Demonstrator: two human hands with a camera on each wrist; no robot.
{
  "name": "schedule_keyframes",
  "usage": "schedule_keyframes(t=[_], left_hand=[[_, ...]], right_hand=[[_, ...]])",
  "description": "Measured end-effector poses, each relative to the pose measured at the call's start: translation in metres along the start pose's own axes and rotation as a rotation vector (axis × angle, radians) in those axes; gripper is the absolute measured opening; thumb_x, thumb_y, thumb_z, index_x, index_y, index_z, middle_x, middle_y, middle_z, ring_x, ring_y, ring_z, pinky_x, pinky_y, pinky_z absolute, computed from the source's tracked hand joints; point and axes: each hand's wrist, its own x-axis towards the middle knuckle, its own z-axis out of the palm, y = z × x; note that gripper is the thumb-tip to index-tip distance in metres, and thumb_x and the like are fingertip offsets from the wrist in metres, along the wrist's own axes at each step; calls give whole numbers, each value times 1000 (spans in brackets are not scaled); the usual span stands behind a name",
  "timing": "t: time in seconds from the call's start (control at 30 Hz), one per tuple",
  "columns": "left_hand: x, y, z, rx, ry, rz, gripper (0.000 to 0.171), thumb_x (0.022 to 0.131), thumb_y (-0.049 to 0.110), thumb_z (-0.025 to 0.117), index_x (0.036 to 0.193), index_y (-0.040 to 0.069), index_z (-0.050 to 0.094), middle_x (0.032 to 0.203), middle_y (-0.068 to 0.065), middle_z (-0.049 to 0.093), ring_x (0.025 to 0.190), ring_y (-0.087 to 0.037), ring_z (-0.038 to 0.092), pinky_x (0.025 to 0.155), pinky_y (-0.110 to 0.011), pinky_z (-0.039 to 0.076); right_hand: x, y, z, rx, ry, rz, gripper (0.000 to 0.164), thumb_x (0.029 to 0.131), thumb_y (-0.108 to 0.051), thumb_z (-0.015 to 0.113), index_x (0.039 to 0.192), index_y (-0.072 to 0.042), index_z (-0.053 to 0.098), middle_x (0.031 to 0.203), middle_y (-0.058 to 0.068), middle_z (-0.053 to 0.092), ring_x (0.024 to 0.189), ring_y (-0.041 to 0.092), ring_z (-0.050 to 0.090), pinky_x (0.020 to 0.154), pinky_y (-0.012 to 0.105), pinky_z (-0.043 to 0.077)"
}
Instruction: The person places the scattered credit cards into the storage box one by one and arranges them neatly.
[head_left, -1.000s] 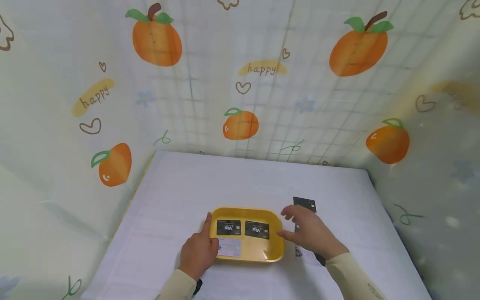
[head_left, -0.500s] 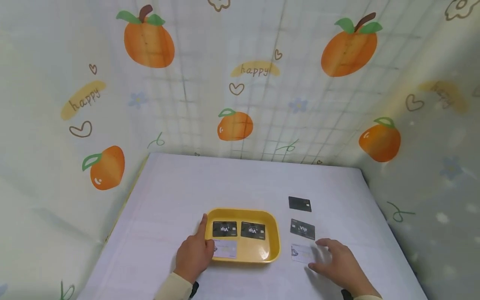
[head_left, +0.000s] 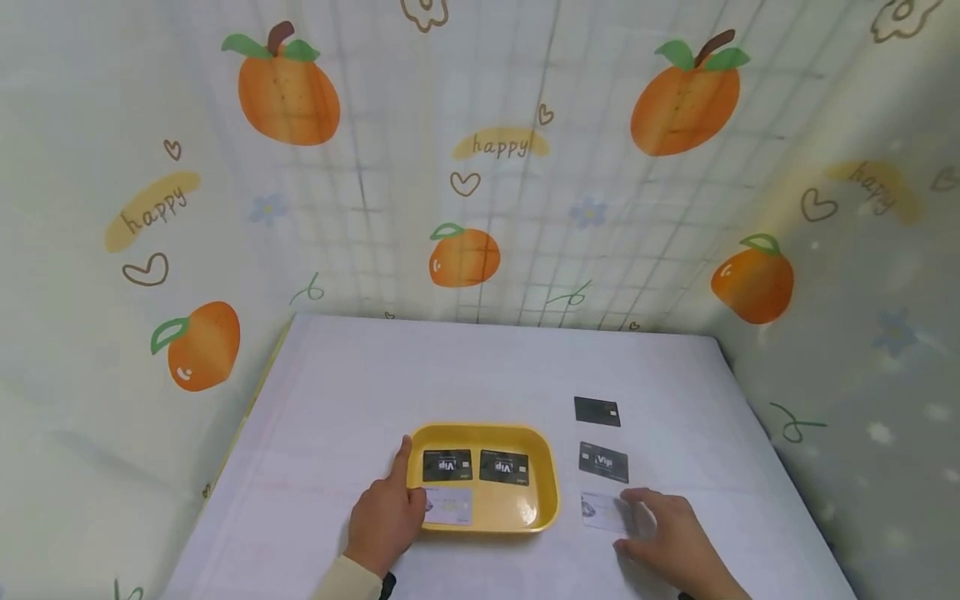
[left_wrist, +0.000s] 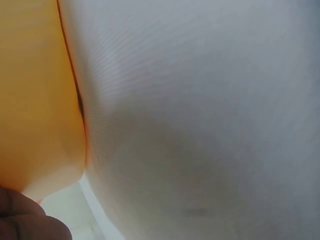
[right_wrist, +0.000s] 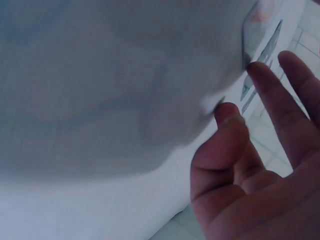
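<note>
My left hand (head_left: 386,508) grips the left end of the yellow tray (head_left: 557,492), index finger along the rim and thumb at its near-left edge. The tray holds two black cards marked "Vip", a left one (head_left: 447,466) and a right one (head_left: 504,468), and a pale patterned card (head_left: 450,507) below them. My right hand (head_left: 671,537) is at the right end of another pale card (head_left: 602,511) on the table, thumb and index finger spread apart at its edges. In the right wrist view, the right hand's fingertips (right_wrist: 256,70) are right at a card's edge.
Farther back, right of the tray, lie a black "Vip" card (head_left: 603,462) and a plain black card (head_left: 597,412). The table (head_left: 420,358) has a white cover. Curtains (head_left: 510,75) printed with oranges surround it.
My right hand has left the tray's right end and moved right and nearer to the pale card, uncovering the column of cards. My left hand stays on the tray. The head view has shifted slightly.
</note>
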Motion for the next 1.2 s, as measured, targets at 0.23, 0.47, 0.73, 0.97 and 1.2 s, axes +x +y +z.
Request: schedule_keyframes(t=[0.23, 0.47, 0.73, 0.97, 1.2], left_hand=[[-5, -1, 1, -13, 3, 5, 80, 95, 24, 63, 169, 24, 30, 50, 4, 43, 40, -16, 41, 40, -31, 32], [-5, -6, 5, -6, 3, 3, 80, 95, 26, 62, 169, 25, 30, 49, 5, 43, 39, -16, 42, 40, -30, 33], [-3, -4, 4, -15, -3, 7, 80, 95, 25, 61, 169, 24, 29, 50, 4, 43, 40, -16, 42, 40, -31, 32], [-3, 1, 0, -8, 1, 8, 80, 95, 23, 61, 169, 23, 30, 50, 4, 43, 41, -16, 40, 41, -31, 31], [-2, 1, 1, 11, 11, 17, 81, 93, 24, 59, 169, 23, 29, 51, 4, 42, 42, -15, 39, 42, -32, 30]], right_hand=[[-2, 3, 2, 1, -8, 0, 82, 61, -39, 102, 133, -17, 71, 138, 9, 66, 123, 41, 51, 104, 71, 40], [-2, 8, 8, -15, -15, -9, 78, 60, -41, 101, 129, -19, 72, 134, 8, 67, 124, 41, 53, 103, 72, 41], [-3, 5, 4, -17, -7, -36, 75, 61, -38, 101, 127, -16, 73, 132, 8, 70, 124, 39, 54, 106, 71, 38], [-3, 2, 1, -12, -10, -27, 73, 62, -37, 102, 125, -14, 73, 128, 8, 71, 125, 41, 53, 109, 72, 34], [-5, 0, 3, -18, -4, -24, 64, 65, -39, 100, 117, -14, 75, 125, 7, 71, 122, 39, 55, 108, 72, 36]])
